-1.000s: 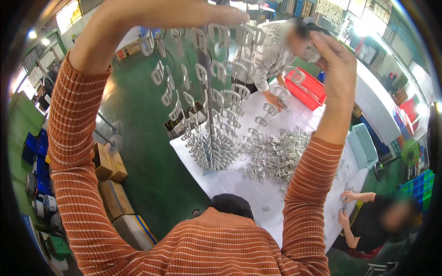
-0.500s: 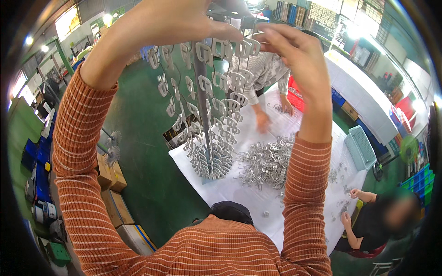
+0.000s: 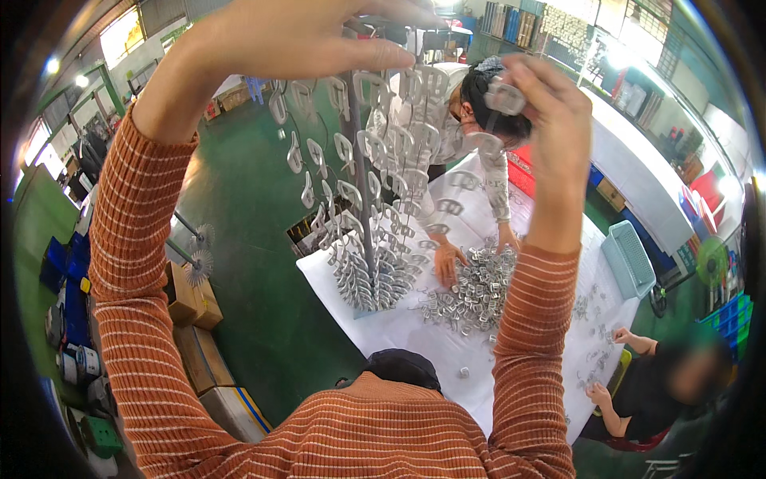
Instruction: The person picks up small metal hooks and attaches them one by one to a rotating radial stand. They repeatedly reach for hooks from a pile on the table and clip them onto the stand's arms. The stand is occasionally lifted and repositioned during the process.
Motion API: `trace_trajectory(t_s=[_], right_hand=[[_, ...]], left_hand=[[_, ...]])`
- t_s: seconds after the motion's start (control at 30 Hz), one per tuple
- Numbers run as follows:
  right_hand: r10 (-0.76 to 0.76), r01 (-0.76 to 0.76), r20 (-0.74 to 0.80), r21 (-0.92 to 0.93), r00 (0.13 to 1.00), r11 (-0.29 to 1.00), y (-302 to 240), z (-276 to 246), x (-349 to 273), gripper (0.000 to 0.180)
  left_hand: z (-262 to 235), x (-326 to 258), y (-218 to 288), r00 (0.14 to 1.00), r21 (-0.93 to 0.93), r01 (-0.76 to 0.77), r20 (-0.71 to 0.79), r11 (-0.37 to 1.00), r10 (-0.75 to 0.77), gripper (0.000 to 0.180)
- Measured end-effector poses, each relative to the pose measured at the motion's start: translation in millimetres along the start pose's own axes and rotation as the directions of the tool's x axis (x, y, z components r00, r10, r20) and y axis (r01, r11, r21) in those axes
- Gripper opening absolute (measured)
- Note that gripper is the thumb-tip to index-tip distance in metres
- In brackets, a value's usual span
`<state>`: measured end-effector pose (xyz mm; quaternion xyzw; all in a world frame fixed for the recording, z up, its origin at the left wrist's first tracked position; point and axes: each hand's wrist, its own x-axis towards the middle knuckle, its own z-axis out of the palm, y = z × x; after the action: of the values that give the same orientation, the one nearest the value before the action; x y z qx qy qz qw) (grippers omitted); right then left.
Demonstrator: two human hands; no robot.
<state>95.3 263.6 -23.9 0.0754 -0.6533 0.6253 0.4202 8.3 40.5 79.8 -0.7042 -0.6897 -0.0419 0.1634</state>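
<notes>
A tall rack with a grey central pole (image 3: 363, 199) is hung all round with wires of silver, loop-shaped metal pieces (image 3: 371, 148). My left hand (image 3: 311, 40) reaches over the rack's top, its thumb and fingers apart on either side of it; whether it touches the rack, I cannot tell. Off to the right, my raised right hand (image 3: 554, 104) is closed on the upper end of a strand of metal pieces (image 3: 483, 144). That strand slants down and left toward the rack, blurred by motion. The lower pieces crowd together at the rack's foot.
A white-covered table (image 3: 447, 351) bears a heap of metal pieces (image 3: 476, 291). Across it a co-worker (image 3: 495, 172) bends over the heap; another person (image 3: 630, 391) handles pieces at the right. A pale blue basket (image 3: 628, 259) and cardboard boxes (image 3: 191, 295) stand around.
My right hand has moved right, away from the rack, drawing the strand outward. My left hand stays near the rack's top. The far co-worker has leaned in, hands now at the heap.
</notes>
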Motion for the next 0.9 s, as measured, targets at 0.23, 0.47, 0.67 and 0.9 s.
trace_trajectory(t_s=[0.23, 0.47, 0.67, 0.9], right_hand=[[-0.043, -0.200, -0.250, -0.855, 0.967, 0.479, 27, -138, 23, 0.029], [-0.148, 0.149, 0.061, -0.691, 0.987, 0.707, 17, -52, 21, 0.030], [-0.114, 0.185, 0.306, -0.213, 0.945, 0.959, -3, 36, 22, 0.026], [-0.078, 0.113, 0.196, -0.171, 0.977, 0.979, -8, 47, 10, 0.018]], left_hand=[[1, -7, 4, 0.966, 0.170, 0.260, -0.041, 0.951, -0.257, 0.054], [-7, -3, 18, 0.900, 0.117, 0.435, -0.092, 0.893, -0.426, 0.051], [-17, 5, 20, 0.938, -0.024, 0.345, 0.053, 0.938, -0.344, 0.049], [-5, -6, 0, 1.000, 0.001, 0.004, -0.001, 1.000, -0.004, 0.055]])
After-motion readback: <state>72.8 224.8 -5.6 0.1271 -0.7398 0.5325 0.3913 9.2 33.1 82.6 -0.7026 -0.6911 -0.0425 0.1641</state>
